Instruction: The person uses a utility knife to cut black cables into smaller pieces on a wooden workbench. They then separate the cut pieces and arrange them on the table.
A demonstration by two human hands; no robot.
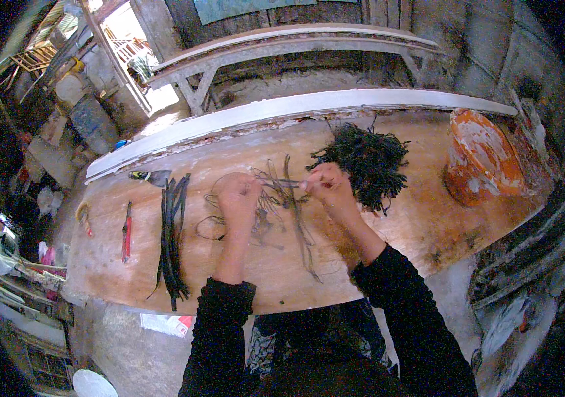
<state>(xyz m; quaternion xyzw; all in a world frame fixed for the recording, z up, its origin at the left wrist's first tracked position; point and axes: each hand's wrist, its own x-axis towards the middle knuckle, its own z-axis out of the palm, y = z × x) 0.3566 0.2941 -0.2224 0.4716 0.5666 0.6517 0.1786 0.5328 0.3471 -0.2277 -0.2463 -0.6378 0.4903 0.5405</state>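
The person holds both hands over the middle of a brown wooden table (pixel 421 228). A thin dark strip (pixel 282 181) runs from one hand to the other, a little above the table. The left hand (pixel 237 192) is curled up, with its fingertips closed on one end of the strip. Its fingers are bunched, so one cannot tell how each one bends. The right hand (pixel 330 183) pinches the other end between its thumb and finger, and its other fingers are bent. Thin, tangled strands (pixel 266 210) lie under and between the hands. Just beside the right hand is a bushy heap of black pieces (pixel 370 162). To the left of the left hand lie long black strips (pixel 174 238), side by side. Past them is a red tool (pixel 127 235). An orange bucket (pixel 477 159) is far to the right.
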